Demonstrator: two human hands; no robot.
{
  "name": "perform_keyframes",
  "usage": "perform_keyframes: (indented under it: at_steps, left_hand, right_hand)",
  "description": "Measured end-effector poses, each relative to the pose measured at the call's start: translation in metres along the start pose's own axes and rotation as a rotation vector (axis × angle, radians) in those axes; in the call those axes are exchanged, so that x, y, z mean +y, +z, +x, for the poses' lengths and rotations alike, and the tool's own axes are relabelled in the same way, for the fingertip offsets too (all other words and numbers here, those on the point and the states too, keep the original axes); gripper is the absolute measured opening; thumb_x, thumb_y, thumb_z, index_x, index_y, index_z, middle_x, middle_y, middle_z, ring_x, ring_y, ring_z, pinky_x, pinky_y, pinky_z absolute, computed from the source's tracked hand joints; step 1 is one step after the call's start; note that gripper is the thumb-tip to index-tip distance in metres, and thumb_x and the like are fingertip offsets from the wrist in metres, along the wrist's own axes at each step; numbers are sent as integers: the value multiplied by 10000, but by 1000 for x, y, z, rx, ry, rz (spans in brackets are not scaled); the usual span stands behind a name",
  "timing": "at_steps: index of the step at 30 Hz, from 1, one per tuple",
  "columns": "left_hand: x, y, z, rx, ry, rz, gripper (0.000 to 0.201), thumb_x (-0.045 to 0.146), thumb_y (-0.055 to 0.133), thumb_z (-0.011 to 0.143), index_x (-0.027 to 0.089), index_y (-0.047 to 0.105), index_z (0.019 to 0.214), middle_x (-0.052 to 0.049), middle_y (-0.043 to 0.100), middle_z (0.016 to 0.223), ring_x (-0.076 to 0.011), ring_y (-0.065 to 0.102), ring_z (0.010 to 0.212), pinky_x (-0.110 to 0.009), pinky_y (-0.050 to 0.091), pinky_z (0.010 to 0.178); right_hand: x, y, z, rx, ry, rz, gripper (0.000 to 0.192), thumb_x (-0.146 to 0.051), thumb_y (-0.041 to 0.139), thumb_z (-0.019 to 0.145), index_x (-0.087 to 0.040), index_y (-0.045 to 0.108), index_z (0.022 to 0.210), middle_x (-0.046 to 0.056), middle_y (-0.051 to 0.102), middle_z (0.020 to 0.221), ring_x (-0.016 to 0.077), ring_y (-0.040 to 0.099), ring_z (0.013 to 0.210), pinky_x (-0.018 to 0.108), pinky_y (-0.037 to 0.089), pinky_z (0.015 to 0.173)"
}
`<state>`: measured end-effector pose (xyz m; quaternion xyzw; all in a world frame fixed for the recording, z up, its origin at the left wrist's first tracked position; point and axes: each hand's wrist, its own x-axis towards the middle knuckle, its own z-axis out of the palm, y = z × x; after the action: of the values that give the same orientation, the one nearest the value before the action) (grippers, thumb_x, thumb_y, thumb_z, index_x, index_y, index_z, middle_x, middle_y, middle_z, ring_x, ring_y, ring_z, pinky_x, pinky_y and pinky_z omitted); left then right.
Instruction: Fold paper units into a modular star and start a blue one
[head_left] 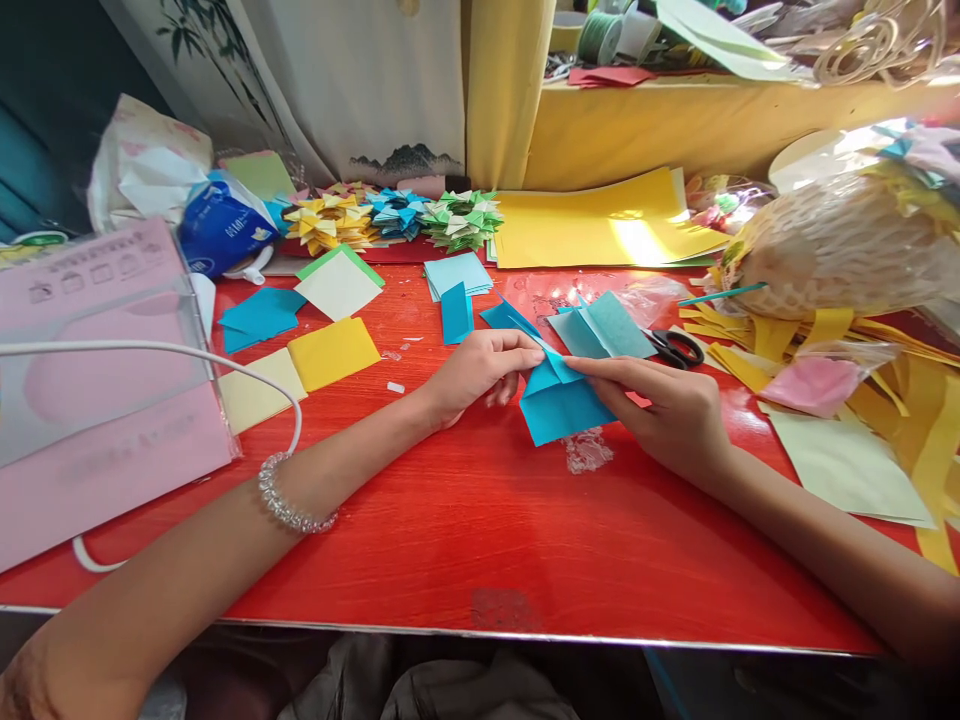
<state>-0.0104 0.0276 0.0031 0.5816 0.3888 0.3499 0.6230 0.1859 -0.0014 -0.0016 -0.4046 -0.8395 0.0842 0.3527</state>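
Between my hands is a partly folded sheet of blue paper [564, 408], held just above the red table. My left hand [487, 372] pinches its upper left part between thumb and fingers. On the other side, my right hand [660, 405] grips the right edge, its index finger lying along a fold. Just behind are creased blue paper pieces [609, 328], close to black-handled scissors [677, 349]. A narrow folded blue strip [457, 314] lies beyond my left hand, in front of a stack of light blue squares [459, 272].
Yellow squares [334, 354], blue squares [260, 318] and a pink folder [105, 390] lie left on the red table [420, 540]. Folded paper rings [463, 218] and yellow sheets [592, 222] line the back. A white cable [187, 350] crosses the left; yellow strips [934, 430] crowd the right.
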Motion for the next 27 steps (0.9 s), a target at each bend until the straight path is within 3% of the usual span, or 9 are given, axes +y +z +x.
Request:
perform_keyframes:
  at_steps: [9,14,20,27]
  left_hand:
    - [-2,2,-1,4,36,99,128,250,506,790,152,520,710,62,469,443,-39,389,324,-175,258,335]
    - [-2,6,-1,32,53,147,289,363,416,841,157,484,651,32,538,529,-39,396,331,-179,267,323]
    - [-1,8,-2,74,54,252,346,434,467,809,171,435,585,68,389,376,-44,336,328,-178,244,352]
    - [1,8,-3,52,63,289,315,405,481,802,171,441,595,61,433,455,-47,326,366,-199,255,395]
  right_hand:
    - [1,1,1,17,9,-52,272,-170,461,820,-257,645,1000,9,690,879,134,630,663,242,491,597]
    - [3,2,0,20,-19,-66,281,-158,462,816,-264,642,1003,6,688,890,135,637,690,236,492,602]
    - [3,2,0,11,-46,-78,279,-162,461,822,-277,641,1001,4,686,908,136,643,708,228,489,592]
    - [4,3,-1,-6,9,-71,279,-174,453,821,-292,646,985,-6,686,902,135,636,668,236,492,594]
